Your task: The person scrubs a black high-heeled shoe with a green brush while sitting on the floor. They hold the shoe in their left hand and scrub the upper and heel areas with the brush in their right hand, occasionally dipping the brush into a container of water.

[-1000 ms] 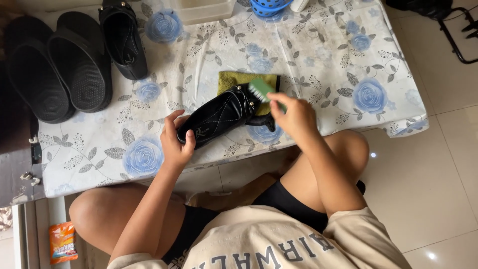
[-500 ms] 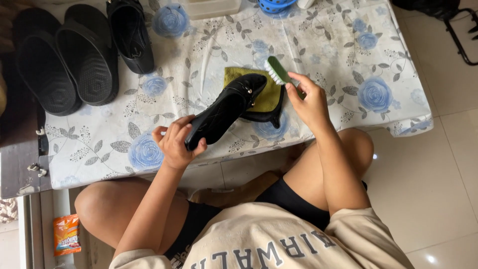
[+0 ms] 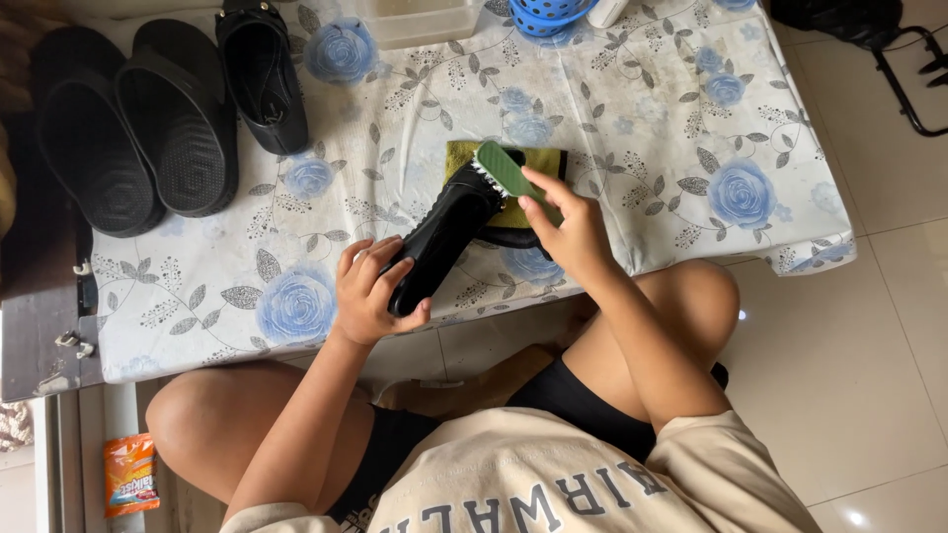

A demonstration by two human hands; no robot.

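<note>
My left hand [image 3: 370, 291] grips the near end of a black shoe [image 3: 444, 237], holding it slanted over the table's front edge. A green brush [image 3: 504, 170] with white bristles is held in my right hand [image 3: 568, 229], and its bristles rest against the shoe's far end. Under the shoe lies a yellow-green cloth [image 3: 523, 212] on the table [image 3: 642, 118], which is covered by a white cloth with blue roses.
Two black slippers [image 3: 128, 138] and a second black shoe [image 3: 262, 74] lie at the table's far left. A clear container [image 3: 420, 20] and a blue basket [image 3: 548, 15] stand at the back. An orange sachet [image 3: 130, 476] lies on the floor at left. My bare knees are under the table edge.
The brush has moved left along the shoe's far end. My left hand has shifted slightly on the shoe, which is now tilted more steeply.
</note>
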